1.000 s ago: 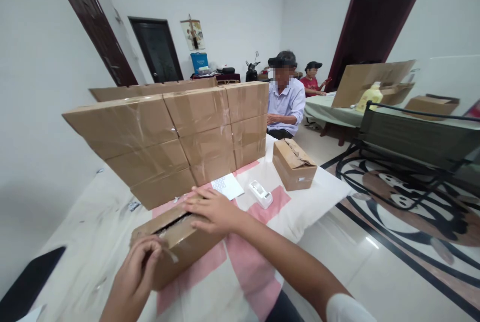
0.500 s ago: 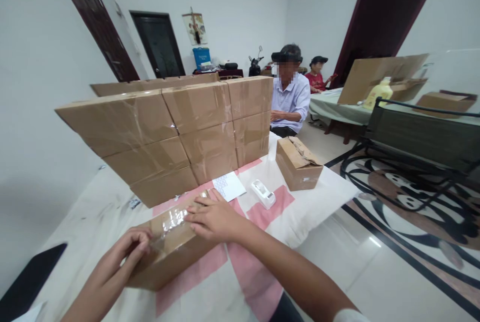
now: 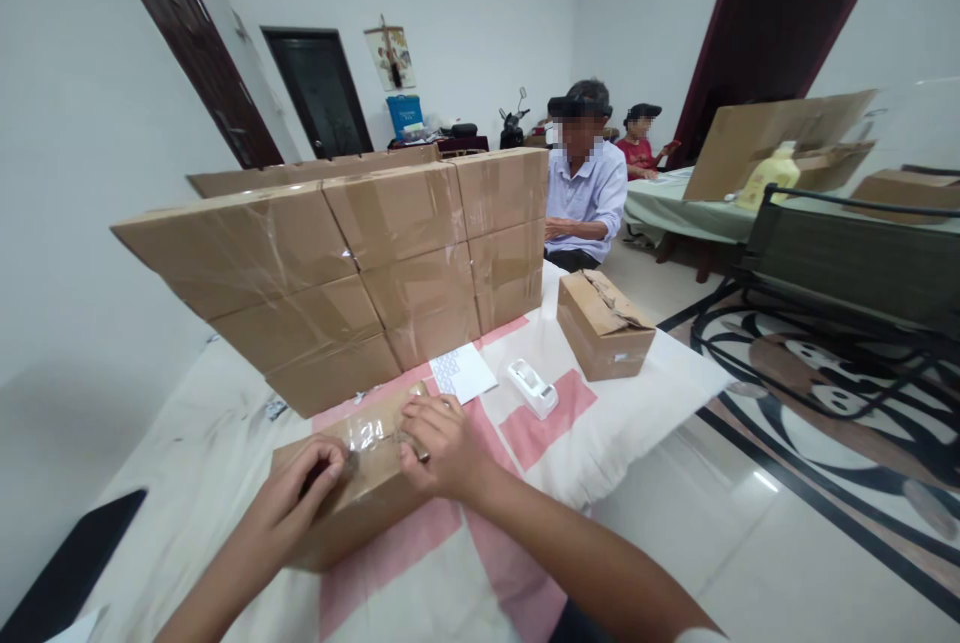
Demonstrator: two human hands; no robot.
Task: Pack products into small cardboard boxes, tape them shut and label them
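A long brown cardboard box [image 3: 375, 515] lies before me on the cloth, its top flaps down flat. Shiny clear tape [image 3: 367, 434] runs along the seam on top. My left hand [image 3: 301, 485] rests at the near left part of the lid, thumb and fingers curled together. My right hand [image 3: 444, 451] is on the far right part of the lid, fingers bent down with the thumb close to them. What either hand pinches, if anything, is hidden. A white tape dispenser [image 3: 531, 389] lies right of the box, beside a white card with a blue pattern [image 3: 463, 373].
A wall of stacked, taped cartons [image 3: 345, 273] stands behind the box. A smaller carton [image 3: 606, 328] with ragged flaps sits at the table's right side. Past the cartons sits a person in a light shirt [image 3: 589, 188]. A folding chair [image 3: 847, 253] is at right.
The dark gap in the box top has closed as the flaps came down. My left hand moved out, then back in over the lid; my right hand's fingers went from flat to curled.
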